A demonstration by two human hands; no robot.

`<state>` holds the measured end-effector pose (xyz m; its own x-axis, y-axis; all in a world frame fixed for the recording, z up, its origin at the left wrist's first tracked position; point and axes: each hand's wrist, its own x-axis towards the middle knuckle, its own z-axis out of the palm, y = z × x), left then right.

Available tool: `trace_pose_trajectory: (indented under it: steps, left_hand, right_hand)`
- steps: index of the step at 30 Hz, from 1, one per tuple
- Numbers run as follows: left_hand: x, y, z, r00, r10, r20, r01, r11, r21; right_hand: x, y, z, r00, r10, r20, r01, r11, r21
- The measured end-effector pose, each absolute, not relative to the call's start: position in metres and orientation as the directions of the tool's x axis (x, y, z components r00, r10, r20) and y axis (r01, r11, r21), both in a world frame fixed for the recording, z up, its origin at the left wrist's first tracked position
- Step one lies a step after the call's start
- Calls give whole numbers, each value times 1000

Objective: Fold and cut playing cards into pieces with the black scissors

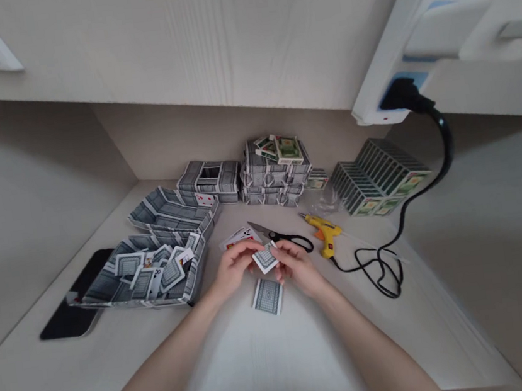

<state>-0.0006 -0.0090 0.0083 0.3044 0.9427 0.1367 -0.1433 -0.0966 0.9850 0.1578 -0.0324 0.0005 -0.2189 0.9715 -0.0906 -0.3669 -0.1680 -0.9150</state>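
Observation:
Between my two hands, above the desk, is a playing card (265, 258) with its grey patterned back up. My left hand (236, 265) pinches its left edge, and my right hand (298, 266) grips the right edge. Just below lies another playing card (268, 297), face down on the desk. Beyond my fingers rest black-handled scissors (290, 237), partly over some face-up cards (240, 236). To the left, a tray made of cards (195, 279) holds several loose cards (145, 279).
A yellow glue gun (325, 233) lies right of the scissors, its black cord (384, 269) looping on the desk. Stacked card boxes (377, 175) stand at the back right. Structures built of cards (275, 175) line the back wall. A dark phone (70, 314) lies under the tray's left side.

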Motion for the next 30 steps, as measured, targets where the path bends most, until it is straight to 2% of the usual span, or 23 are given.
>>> trace_pose_trajectory:
  steps: [3,6,9,12,17,20,23,26,30]
  left_hand:
    - [-1,-9,7,299,952,70,-122,-34,992]
    - [2,-11,3,295,954,47,52,-65,997]
    - [2,-13,0,330,934,135,259,-227,939]
    - [-1,-13,1,393,888,239,408,-401,820]
    - [-7,-12,5,423,839,343,480,-528,700]
    - [-8,-13,5,443,826,349,466,-544,697]
    - [-7,-14,6,453,823,343,441,-542,716]
    - [-6,-15,7,431,831,352,433,-533,727]
    - [-5,-15,7,416,843,342,457,-519,723]
  right_hand:
    - [155,-33,-2,-118,993,-9,-245,-38,-969]
    - [153,-32,-5,-83,996,32,-171,17,-985]
    - [155,-31,-10,-34,997,75,-72,73,-995]
    - [159,-30,-13,13,988,156,105,153,-983]
    - [162,-31,-8,-34,966,258,319,255,-913]
    - [163,-33,-5,-55,955,290,334,291,-896]
    - [163,-33,-6,-40,965,261,300,261,-918]
    - [161,-32,-9,-18,991,135,177,136,-975]
    - [159,-31,-9,-111,994,-16,10,-15,-1000]
